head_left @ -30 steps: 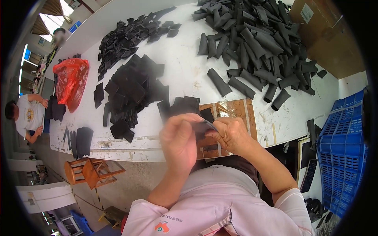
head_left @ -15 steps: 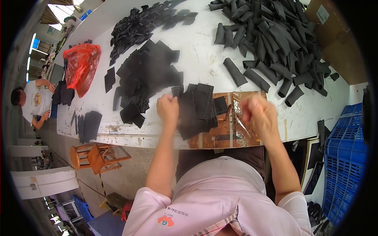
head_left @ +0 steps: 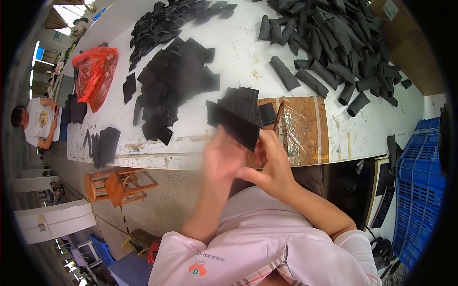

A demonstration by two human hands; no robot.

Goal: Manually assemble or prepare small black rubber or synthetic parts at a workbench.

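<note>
Black, flat, rectangular fabric-like piece [head_left: 234, 125] now at both hands' fingertips

Half a second ago the hands were wide apart; now the blurred left hand [head_left: 220, 156] and the right hand [head_left: 275, 168] meet at its near edge, before a loose stack of flat black pieces [head_left: 246, 99]. Which one pinches it, I cannot tell. Handling this single piece seems under way.

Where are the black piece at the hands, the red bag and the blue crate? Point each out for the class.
Black piece [head_left: 234, 125]: head view, middle of its flat face.
Red bag [head_left: 97, 77]: head view, middle of its crumpled side.
Blue crate [head_left: 421, 183]: head view, on its gridded wall.
</note>
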